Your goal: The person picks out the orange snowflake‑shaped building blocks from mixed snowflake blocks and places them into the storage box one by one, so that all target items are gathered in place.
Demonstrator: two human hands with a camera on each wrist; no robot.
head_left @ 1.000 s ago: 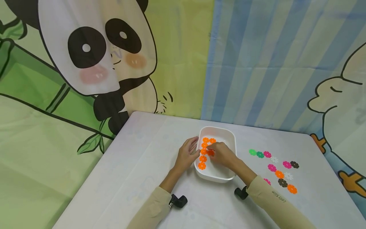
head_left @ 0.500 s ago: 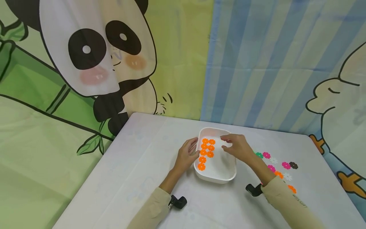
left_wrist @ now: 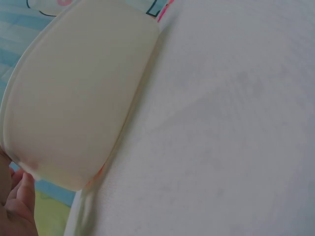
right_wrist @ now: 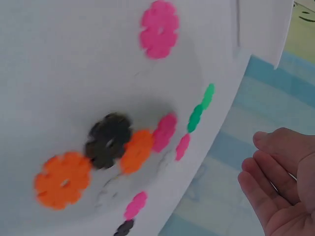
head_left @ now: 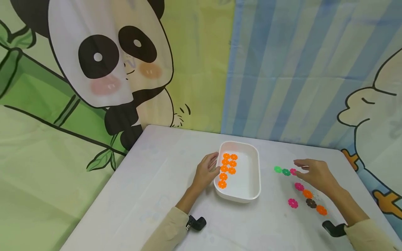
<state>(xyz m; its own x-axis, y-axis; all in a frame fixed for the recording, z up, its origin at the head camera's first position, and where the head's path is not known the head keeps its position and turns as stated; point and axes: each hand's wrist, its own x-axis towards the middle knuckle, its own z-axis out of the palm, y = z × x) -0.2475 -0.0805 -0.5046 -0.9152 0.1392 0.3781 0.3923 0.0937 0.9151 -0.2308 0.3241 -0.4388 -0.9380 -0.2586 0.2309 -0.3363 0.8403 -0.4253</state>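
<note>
My left hand (head_left: 203, 175) is against the left side of a white plastic tray (head_left: 255, 174), its thumb at the rim. In the left wrist view, the fingers show beyond the corner of the tray's wall (left_wrist: 78, 93). Several orange flower-shaped interlocking discs (head_left: 223, 176) lie inside in two columns along the left side. My right hand (head_left: 318, 177) hovers over the loose discs right of the tray, thumb and fingers apart, holding nothing. Near its fingertips lies a pink disc (head_left: 293, 172), partly covered in the head view.
Green discs (head_left: 277, 169), another pink disc (head_left: 293, 203), a dark brown disc (head_left: 311, 203) and an orange disc (head_left: 321, 210) lie on the white table (head_left: 251, 226). A white disc is partly hidden by the right hand. A printed cloth (head_left: 194, 69) hangs behind the table.
My right hand has left the orange discs in the tray and moved right, over the loose discs. The left hand stays at the tray's side.
</note>
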